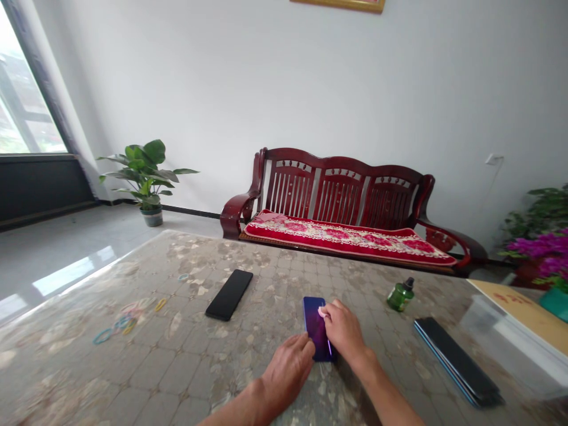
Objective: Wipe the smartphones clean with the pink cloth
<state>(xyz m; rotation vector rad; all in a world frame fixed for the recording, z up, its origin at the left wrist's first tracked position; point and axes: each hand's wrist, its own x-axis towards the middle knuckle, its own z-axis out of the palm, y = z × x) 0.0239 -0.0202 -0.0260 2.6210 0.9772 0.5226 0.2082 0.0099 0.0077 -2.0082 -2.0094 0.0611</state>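
Note:
A shiny blue-purple smartphone [316,325] lies on the patterned tablecloth in front of me. My left hand [290,362] has its fingers closed against the phone's lower left edge. Over the phone's upper right part, my right hand [344,328] pinches a small pale pink pad [321,311] pressed on its surface. Most of the pad is hidden by my fingers. To the left lies a black smartphone [229,294], apart from both hands. A small green bottle [401,294] with a black cap stands to the right of my right hand.
Several coloured rubber bands [126,319] lie at the left of the table [177,367]. At the right are stacked dark phones [457,358] and a clear-sided box [515,337]. Behind the table stand a wooden bench [337,195] and a potted plant [152,216].

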